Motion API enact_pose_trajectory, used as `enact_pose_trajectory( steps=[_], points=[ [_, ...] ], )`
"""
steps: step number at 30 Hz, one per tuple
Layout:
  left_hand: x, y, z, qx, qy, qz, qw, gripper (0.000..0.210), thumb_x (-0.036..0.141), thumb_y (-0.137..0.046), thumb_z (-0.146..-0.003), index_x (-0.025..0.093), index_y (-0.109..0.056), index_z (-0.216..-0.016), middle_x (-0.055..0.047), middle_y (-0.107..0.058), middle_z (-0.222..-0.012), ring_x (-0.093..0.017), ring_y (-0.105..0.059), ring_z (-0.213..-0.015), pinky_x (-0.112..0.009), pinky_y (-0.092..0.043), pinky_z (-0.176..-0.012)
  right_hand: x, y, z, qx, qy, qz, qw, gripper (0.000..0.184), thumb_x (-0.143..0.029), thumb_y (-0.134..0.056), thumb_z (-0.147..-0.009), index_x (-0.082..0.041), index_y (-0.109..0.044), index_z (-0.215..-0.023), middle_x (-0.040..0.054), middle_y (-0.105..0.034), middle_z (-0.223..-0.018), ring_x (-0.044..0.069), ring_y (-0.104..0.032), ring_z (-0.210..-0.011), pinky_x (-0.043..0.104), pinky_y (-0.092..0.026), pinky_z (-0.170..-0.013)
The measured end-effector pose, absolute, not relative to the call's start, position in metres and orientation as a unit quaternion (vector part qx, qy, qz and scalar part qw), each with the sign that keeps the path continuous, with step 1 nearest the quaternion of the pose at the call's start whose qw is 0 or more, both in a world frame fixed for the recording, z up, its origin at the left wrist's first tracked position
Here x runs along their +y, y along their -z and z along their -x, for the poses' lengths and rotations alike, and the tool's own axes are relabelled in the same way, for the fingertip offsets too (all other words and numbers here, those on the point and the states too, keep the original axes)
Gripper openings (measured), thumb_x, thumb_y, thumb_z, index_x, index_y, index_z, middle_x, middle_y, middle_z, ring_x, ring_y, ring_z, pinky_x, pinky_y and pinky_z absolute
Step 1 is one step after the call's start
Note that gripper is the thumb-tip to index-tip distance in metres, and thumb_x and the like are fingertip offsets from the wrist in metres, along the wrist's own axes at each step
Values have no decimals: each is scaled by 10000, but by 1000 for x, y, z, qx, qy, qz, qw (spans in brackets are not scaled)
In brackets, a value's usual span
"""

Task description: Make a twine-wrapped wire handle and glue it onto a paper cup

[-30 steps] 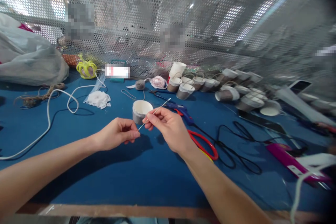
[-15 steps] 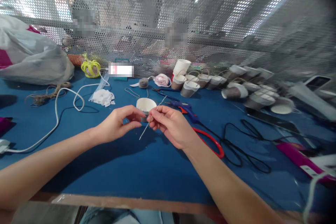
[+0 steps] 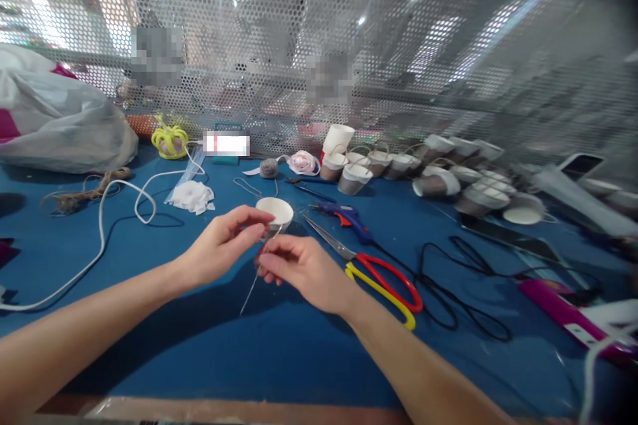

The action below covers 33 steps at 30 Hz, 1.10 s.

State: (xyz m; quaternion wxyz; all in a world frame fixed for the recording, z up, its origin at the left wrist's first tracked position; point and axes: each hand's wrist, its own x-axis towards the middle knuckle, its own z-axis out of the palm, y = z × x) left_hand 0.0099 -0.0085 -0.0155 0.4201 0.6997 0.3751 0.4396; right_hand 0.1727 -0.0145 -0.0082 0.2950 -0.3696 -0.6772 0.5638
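Note:
A thin, pale, twisted wire slants down from the pinched fingertips of my right hand. Its upper end passes in front of a small paper cup with a white inside and a grey band around its outside. My left hand is at the cup's near left side, thumb and fingers apart. Its fingertips overlap the cup's rim, and whether they touch it I cannot tell. Right of my right hand lie scissors with red and yellow handles, and a blue glue gun.
Several wrapped cups with twine handles stand at the back right. Pliers, a grey yarn ball, pink ribbon and white fabric lie behind my hands. A white cable runs left; a black cord loops right.
My right hand has moved down and left with the wire, uncovering the scissors. My left hand stays beside the cup, its thumb and fingers closer together. The view has shifted slightly.

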Motion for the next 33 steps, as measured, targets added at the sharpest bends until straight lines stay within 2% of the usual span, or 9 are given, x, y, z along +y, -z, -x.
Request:
enact_pose_trajectory(
  steps=[4,7,10,13,16,20,23,28,33],
  points=[
    [-9,10,-16,349,-387,-616,591,210,342,-553,-754,137,-525,-717,8,-553,-629,-97,-531,-470,-219,-424,-426,-23,14,-165,-705,-540,380,258,127,-210,-523,-784,-132,-582,-703,9,-588,-660,85,-537,-593,221,-442,-587],
    [-8,7,-15,356,-423,-575,603,222,334,-583,-741,136,-511,-670,8,-561,-633,-87,-544,-532,-206,-438,-491,-22,13,-169,-730,-499,395,251,158,-261,-511,-798,-134,-603,-785,21,-614,-697,103,-563,-618,229,-455,-589],
    [-5,2,-10,360,-487,-539,586,213,319,-573,-760,143,-491,-673,14,-570,-605,-71,-530,-578,-191,-427,-567,2,2,-185,-783,-354,445,254,227,-324,-486,-813,-159,-623,-890,28,-651,-761,120,-586,-653,240,-456,-624],
    [-2,-2,-8,354,-466,-524,619,203,340,-541,-781,161,-472,-718,78,-427,-457,-35,-361,-395,-166,-294,-416,49,-10,-210,-776,-112,580,222,241,-313,-449,-827,-171,-643,-804,33,-670,-746,143,-606,-684,246,-441,-645],
    [0,-1,-9,371,-449,-543,604,177,327,-535,-784,156,-498,-757,94,-343,-453,-22,-253,-382,-166,-178,-387,104,-12,-231,-748,-54,630,202,169,-219,-507,-776,-144,-648,-722,84,-665,-719,203,-611,-709,297,-427,-654],
    [3,0,-8,400,-417,-575,579,188,328,-507,-795,151,-504,-732,82,-368,-461,-33,-281,-419,-175,-197,-415,145,-9,-234,-755,-59,629,175,127,-184,-585,-709,-150,-628,-594,79,-641,-619,207,-599,-634,297,-425,-598],
    [9,0,-4,417,-399,-582,572,203,339,-492,-796,147,-511,-733,70,-414,-478,-40,-315,-444,-179,-219,-438,134,-17,-217,-776,-79,594,195,187,-267,-517,-782,-146,-649,-731,74,-655,-706,180,-594,-675,279,-435,-615],
    [16,-3,-2,430,-380,-594,564,211,344,-486,-792,145,-528,-737,47,-488,-533,-55,-391,-495,-187,-288,-493,70,-40,-183,-819,-327,406,240,236,-369,-542,-763,-152,-623,-813,33,-649,-725,118,-566,-619,223,-443,-557],
    [20,-5,-7,408,-370,-604,576,251,365,-483,-788,141,-521,-680,11,-546,-573,-81,-461,-551,-204,-351,-555,41,-38,-172,-804,-344,419,245,171,-296,-527,-776,-155,-568,-689,5,-591,-634,101,-517,-573,210,-411,-519]
  ],
)
